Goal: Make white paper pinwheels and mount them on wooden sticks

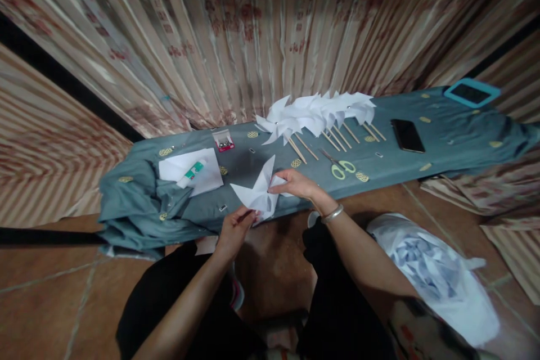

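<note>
A white paper pinwheel (258, 194) is held between both hands over the front edge of the cloth-covered table. My left hand (236, 229) pinches its lower edge between thumb and fingers. The fingers of my right hand (296, 184) are closed on its right side, close to the centre; whether they also hold something small there is hidden. Behind the hands lies a row of finished-looking paper pinwheels (312, 112) on wooden sticks (296, 150). Green-handled scissors (338, 169) rest to the right of my right hand.
Left on the table (270, 152) are white paper sheets (211, 177), a glue tube (192, 174) and a small red box of pins (224, 142). Rightward lie a black phone (407, 135) and a blue-framed tablet (472, 93). A plastic bag (459, 298) of folded paper stands on the floor.
</note>
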The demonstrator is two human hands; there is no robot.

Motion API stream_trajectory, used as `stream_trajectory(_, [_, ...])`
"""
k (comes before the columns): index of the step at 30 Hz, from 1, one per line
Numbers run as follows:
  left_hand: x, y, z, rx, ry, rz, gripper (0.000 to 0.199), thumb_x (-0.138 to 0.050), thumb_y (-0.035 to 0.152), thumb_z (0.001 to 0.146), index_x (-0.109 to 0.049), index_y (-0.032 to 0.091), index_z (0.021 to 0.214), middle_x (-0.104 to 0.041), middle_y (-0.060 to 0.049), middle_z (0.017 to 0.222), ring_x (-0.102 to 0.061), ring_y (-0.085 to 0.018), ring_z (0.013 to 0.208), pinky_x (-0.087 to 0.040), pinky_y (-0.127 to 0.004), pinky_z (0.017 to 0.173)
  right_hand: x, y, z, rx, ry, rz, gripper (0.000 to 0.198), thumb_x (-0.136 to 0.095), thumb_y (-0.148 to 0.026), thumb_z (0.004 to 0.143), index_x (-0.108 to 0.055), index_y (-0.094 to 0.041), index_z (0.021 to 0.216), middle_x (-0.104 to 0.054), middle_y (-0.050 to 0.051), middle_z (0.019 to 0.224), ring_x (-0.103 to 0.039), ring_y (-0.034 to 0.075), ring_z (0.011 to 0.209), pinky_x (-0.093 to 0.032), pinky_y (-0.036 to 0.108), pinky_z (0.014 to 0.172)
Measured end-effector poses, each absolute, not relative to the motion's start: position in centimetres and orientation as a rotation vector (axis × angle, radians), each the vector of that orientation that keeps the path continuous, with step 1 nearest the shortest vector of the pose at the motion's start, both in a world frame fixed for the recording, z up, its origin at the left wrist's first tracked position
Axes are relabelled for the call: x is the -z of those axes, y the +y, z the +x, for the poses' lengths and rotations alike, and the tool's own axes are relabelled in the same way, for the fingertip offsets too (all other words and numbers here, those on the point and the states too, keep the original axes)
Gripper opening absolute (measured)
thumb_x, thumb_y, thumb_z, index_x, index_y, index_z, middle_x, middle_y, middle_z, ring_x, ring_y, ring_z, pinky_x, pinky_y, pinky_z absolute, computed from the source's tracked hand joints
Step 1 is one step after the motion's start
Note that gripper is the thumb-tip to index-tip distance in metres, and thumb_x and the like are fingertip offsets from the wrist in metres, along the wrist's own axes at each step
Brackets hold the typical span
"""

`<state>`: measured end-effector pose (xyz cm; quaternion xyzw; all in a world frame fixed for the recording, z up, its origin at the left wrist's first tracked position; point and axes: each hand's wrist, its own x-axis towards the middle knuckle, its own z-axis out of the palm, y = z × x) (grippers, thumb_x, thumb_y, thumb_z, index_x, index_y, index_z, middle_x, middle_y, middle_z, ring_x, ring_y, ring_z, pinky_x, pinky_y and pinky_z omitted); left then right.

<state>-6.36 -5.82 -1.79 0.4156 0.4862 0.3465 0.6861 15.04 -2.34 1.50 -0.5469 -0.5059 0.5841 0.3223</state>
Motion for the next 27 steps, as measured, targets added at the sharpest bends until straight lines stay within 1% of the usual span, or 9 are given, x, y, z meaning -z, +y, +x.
stream_trajectory(3, [2.2, -6.5, -6.9, -0.762, 1.091, 0.836, 0.041, -0.085, 0.037, 0.052, -0.076, 0.015, 0.085, -0.072, -0.004, 0.078, -0.063, -0.014, 0.071, -0.051, -0.026, 0.069, -1.0, -1.8, 15.5, -1.483, -1.382, -1.482, 0.034, -0.073, -0.045, 0.053, -0.061, -0.015, 0.066, -0.058, -0.005, 0.060, -0.047, 0.010, 0.056, -0.036, 0.023, 0.055])
stream_trajectory(5, [2.5, -6.9, -7.0, -0.712, 1.112, 0.771, 0.049, -0.087, 0.041, 0.048, -0.075, 0.014, 0.087, -0.072, -0.005, 0.074, -0.063, -0.014, 0.067, -0.050, -0.025, 0.062, -0.8, -1.5, 15.8, -1.439, -1.439, -1.526, 0.031, -0.072, -0.043, 0.055, -0.061, -0.015, 0.065, -0.056, -0.005, 0.058, -0.045, 0.010, 0.055, -0.034, 0.023, 0.054])
stream_trajectory(9, [2.9, -7.7, -6.3, -0.626, 1.102, 0.717, 0.053, -0.086, 0.049, 0.048, -0.074, 0.011, 0.083, -0.066, -0.002, 0.060, -0.056, -0.009, 0.049, -0.041, -0.021, 0.048, -1.0, -0.9, 16.1, -1.338, -1.601, -1.623, 0.022, -0.069, -0.035, 0.060, -0.061, -0.015, 0.064, -0.054, -0.006, 0.059, -0.045, 0.010, 0.057, -0.033, 0.022, 0.054])
stream_trajectory(12, [3.4, -7.8, -5.6, -0.620, 1.064, 0.728, 0.056, -0.084, 0.053, 0.050, -0.073, 0.011, 0.085, -0.063, 0.001, 0.058, -0.049, -0.006, 0.041, -0.034, -0.020, 0.042, -1.5, -0.5, 16.1, -1.273, -1.734, -1.699, 0.017, -0.068, -0.031, 0.064, -0.062, -0.015, 0.065, -0.053, -0.006, 0.059, -0.046, 0.010, 0.059, -0.032, 0.022, 0.054])
stream_trajectory(17, [4.2, -8.0, -5.1, -0.642, 1.017, 0.755, 0.054, -0.080, 0.055, 0.056, -0.073, 0.011, 0.087, -0.060, 0.002, 0.057, -0.043, -0.004, 0.038, -0.027, -0.020, 0.040, -2.3, -0.2, 15.7, -1.153, -1.954, -1.803, 0.013, -0.066, -0.026, 0.070, -0.063, -0.015, 0.065, -0.051, -0.005, 0.058, -0.047, 0.011, 0.060, -0.030, 0.022, 0.056])
stream_trajectory(21, [4.1, -8.6, -4.9, -0.656, 0.998, 0.714, 0.053, -0.079, 0.055, 0.058, -0.072, 0.010, 0.086, -0.059, 0.002, 0.056, -0.039, -0.003, 0.037, -0.025, -0.021, 0.040, -3.1, -0.4, 15.2, -1.064, -2.109, -1.827, 0.012, -0.064, -0.025, 0.073, -0.064, -0.015, 0.065, -0.054, -0.003, 0.060, -0.046, 0.011, 0.060, -0.028, 0.023, 0.057])
stream_trajectory(24, [4.0, -8.9, -4.8, -0.663, 0.983, 0.678, 0.053, -0.078, 0.053, 0.059, -0.071, 0.010, 0.089, -0.058, 0.002, 0.057, -0.039, -0.004, 0.037, -0.025, -0.022, 0.041, -3.5, -0.7, 14.8, -0.982, -2.213, -1.852, 0.011, -0.062, -0.024, 0.075, -0.066, -0.016, 0.069, -0.061, 0.001, 0.066, -0.049, 0.013, 0.062, -0.027, 0.025, 0.058])
stream_trajectory(27, [4.0, -9.1, -4.7, -0.666, 0.980, 0.654, 0.053, -0.078, 0.052, 0.060, -0.070, 0.009, 0.090, -0.058, 0.002, 0.056, -0.039, -0.004, 0.037, -0.026, -0.022, 0.041, -3.7, -1.0, 14.5, -0.747, -2.402, -1.952, 0.017, -0.058, -0.030, 0.080, -0.070, -0.018, 0.079, -0.068, 0.005, 0.079, -0.057, 0.016, 0.071, -0.029, 0.025, 0.060])
